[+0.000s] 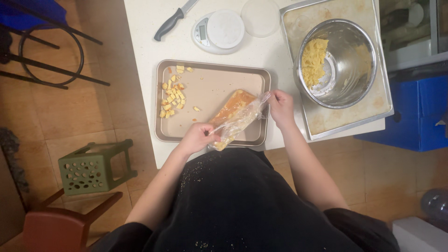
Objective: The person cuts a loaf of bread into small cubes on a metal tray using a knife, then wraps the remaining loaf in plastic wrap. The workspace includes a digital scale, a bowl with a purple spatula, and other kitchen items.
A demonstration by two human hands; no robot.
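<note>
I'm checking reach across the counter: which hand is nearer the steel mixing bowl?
Right hand, just left of the bowl at the bag's far end. Left hand is farther, at the near end.

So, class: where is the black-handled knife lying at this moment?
In the head view, the black-handled knife lies at the top of the white table, just left of the white kitchen scale and above the baking tray.
</note>
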